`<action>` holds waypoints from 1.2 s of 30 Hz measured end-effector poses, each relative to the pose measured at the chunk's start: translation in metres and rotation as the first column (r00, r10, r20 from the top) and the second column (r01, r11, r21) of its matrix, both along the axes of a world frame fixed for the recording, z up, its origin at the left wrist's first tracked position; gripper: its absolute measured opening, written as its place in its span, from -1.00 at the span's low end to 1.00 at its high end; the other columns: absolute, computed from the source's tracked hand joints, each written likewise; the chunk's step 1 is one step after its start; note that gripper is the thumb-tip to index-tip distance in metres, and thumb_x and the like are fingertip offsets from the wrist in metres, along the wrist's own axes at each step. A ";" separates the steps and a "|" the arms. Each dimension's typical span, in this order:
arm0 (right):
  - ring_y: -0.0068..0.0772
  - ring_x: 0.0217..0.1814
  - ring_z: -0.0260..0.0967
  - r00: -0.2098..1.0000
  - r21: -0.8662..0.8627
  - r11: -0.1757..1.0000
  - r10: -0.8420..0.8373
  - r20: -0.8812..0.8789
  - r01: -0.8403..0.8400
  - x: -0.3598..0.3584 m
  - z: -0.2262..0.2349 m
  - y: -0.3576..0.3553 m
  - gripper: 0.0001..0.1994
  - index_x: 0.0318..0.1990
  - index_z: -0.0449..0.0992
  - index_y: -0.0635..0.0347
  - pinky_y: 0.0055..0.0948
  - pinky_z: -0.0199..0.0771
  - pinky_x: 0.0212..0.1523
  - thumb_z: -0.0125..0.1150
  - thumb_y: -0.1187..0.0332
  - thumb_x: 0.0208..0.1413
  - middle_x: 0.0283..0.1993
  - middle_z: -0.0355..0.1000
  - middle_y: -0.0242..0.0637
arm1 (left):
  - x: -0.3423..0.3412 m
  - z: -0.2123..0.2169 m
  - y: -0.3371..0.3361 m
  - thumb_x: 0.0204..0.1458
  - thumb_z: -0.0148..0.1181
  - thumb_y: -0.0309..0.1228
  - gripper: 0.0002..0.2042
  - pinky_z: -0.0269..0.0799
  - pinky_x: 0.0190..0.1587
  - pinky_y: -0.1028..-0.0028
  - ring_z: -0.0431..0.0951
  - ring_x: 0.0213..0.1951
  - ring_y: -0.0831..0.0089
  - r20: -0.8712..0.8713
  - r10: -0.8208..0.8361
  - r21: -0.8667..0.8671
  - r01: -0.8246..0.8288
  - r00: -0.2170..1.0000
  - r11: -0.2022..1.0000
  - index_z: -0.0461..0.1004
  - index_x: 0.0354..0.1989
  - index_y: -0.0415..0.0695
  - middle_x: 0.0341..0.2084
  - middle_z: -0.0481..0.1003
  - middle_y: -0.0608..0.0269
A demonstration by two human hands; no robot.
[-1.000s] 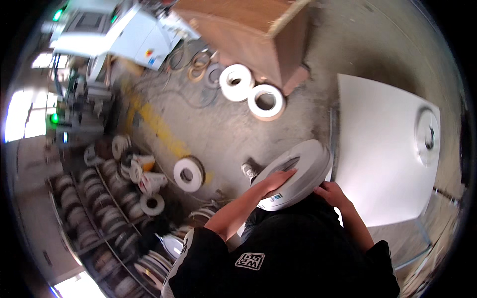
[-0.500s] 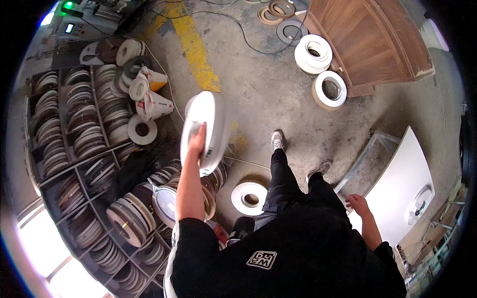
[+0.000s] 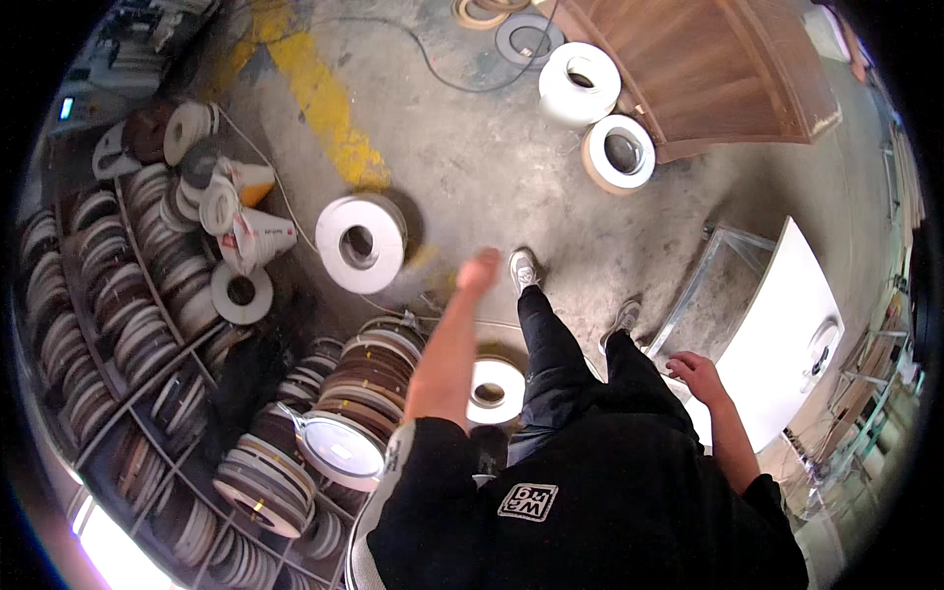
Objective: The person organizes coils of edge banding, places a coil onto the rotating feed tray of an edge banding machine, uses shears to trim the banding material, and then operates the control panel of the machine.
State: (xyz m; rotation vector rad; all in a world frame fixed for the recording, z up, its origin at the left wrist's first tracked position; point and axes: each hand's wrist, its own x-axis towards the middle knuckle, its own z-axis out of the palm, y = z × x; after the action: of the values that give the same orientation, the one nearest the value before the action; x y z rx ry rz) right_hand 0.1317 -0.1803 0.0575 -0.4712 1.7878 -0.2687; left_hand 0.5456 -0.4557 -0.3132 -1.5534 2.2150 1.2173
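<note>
My left hand (image 3: pixel 479 271) is over the floor in front of my left leg, smeared by motion. Nothing shows in it, but its fingers cannot be made out. To its left, a large white roll of edge banding (image 3: pixel 332 254) lies flat on the floor, its dark core hole facing up. A smaller white roll (image 3: pixel 508 395) lies between my left forearm and my left leg. On the right, my right hand (image 3: pixel 695 374) hangs beside my thigh with loosely bent fingers and nothing held, near a leaning white panel (image 3: pixel 787 324).
A rack (image 3: pixel 128 433) packed with brown, grey and white rolls fills the left side. Stacked white rolls (image 3: pixel 621 147) stand by a brown wooden panel (image 3: pixel 708 69) ahead. A cable (image 3: pixel 433 69) crosses the floor near a yellow line (image 3: pixel 324 98). A metal frame (image 3: pixel 698 280) adjoins the white panel.
My left hand has let go of the white roll of edge banding, which now lies on the floor. That hand has swung right, away from it. My right hand stays by my thigh.
</note>
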 end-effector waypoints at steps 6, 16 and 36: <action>-0.40 -0.25 0.59 0.949 -0.099 0.948 -0.309 -0.052 0.303 0.022 -0.004 0.115 -0.62 -0.03 0.60 0.31 -0.40 0.56 -0.14 0.17 0.14 0.26 -0.20 0.61 -0.19 | -0.203 0.192 0.101 0.24 0.00 -0.01 -0.60 0.41 -0.02 0.05 0.51 -0.06 -0.18 -0.381 -0.314 0.295 0.436 0.870 0.850 0.52 -0.17 -0.13 -0.20 0.55 -0.14; -0.45 -0.22 0.60 0.748 -0.151 0.771 -0.637 -0.186 0.619 0.021 -0.068 0.313 -0.62 -0.06 0.63 0.20 -0.41 0.56 -0.10 0.16 0.07 0.22 -0.24 0.63 -0.30 | -0.226 0.126 0.068 0.22 0.00 -0.02 -0.58 0.44 0.02 0.04 0.54 -0.01 -0.10 0.149 -0.915 0.252 0.880 0.376 0.403 0.59 -0.13 -0.13 -0.14 0.58 -0.11; -0.12 0.01 0.54 0.150 -0.029 0.161 -0.961 -0.233 0.987 -0.102 -0.093 0.442 -0.56 -0.10 0.64 -0.07 -0.21 0.51 0.06 0.07 -0.14 0.11 -0.08 0.61 -0.24 | -0.839 0.215 0.429 0.14 0.11 -0.03 -0.55 0.45 0.06 0.08 0.55 0.01 -0.02 0.055 -0.912 0.021 0.914 -0.406 -0.406 0.52 0.02 -0.12 -0.08 0.59 -0.02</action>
State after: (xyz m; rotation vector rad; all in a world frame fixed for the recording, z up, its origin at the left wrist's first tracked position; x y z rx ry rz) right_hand 0.0296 0.2617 -0.0359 0.9759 2.0538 -1.0573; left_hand -0.2931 -0.0265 -0.0981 0.8310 2.1448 0.3145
